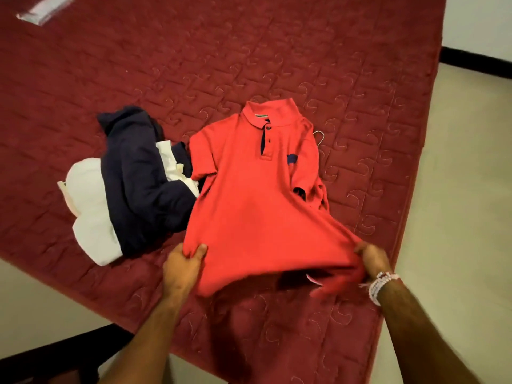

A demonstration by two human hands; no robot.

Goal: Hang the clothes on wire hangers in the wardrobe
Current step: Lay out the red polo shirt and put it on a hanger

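Left grip, right grip on red polo, hem seemingly raised

Surface is a dark red quilted mattress with swirl stitching. On it: red polo shirt face up, collar at the far end, near hem raised off the surface; crumpled navy garment touching the shirt's left edge, lying over a white garment. Wire hanger pokes out from under the shirt by its right shoulder; blurred pale flat item at the far left
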